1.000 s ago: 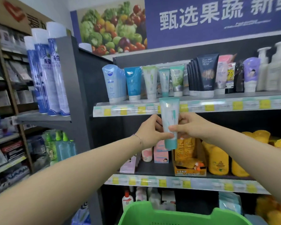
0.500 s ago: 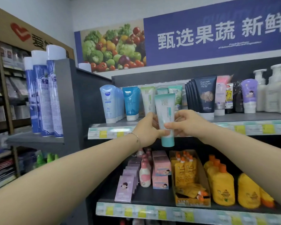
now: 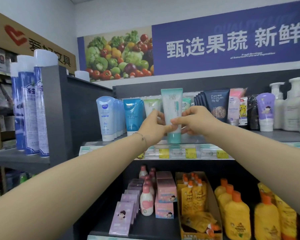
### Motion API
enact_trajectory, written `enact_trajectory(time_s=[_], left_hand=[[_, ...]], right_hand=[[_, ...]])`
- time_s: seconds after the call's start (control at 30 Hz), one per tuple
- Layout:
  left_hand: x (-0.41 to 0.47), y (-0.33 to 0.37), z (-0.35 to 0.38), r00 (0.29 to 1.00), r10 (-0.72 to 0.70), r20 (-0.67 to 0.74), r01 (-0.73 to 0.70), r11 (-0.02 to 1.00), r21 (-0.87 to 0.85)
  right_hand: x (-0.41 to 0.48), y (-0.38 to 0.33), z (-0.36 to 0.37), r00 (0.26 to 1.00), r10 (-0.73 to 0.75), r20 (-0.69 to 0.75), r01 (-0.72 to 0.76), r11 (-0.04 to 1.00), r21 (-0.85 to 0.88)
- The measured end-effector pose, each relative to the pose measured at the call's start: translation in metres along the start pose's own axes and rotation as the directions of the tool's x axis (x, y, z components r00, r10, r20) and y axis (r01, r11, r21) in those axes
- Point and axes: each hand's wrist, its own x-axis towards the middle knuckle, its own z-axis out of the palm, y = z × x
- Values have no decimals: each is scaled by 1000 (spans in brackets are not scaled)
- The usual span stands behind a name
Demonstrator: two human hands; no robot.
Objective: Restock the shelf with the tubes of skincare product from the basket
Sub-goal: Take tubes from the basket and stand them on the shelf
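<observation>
A dark grey metal shop shelf point(image 3: 275, 135) already carries rows of tubes. Left hand point(image 3: 153, 126) and right hand point(image 3: 196, 121) pinch a white, teal-capped plastic tube point(image 3: 172, 108), cap down at its front edge, not yet released; the basket is unseen.

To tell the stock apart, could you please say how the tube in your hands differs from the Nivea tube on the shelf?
The held tube is pale with a teal cap; the Nivea tube is light blue with a white cap. The left hand and right hand grip the held tube mid-row; the Nivea tube stands untouched at the row's left end. Both are upright, cap down.
</observation>
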Motion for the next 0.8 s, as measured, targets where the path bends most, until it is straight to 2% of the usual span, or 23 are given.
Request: enact_trajectory(time_s=[0.3, 0.6, 0.8], left_hand=[[42, 5, 19, 997, -27, -75, 23, 999, -47], [89, -6, 39, 972, -92, -217, 84, 995, -48], [119, -20, 47, 923, -218, -318, 194, 975, -105]], right_hand=[[36, 4, -10, 996, 31, -89, -25, 997, 72], [81, 9, -8, 992, 99, -84, -93, 992, 80], [110, 25, 3, 981, 129, -146, -110, 985, 131]])
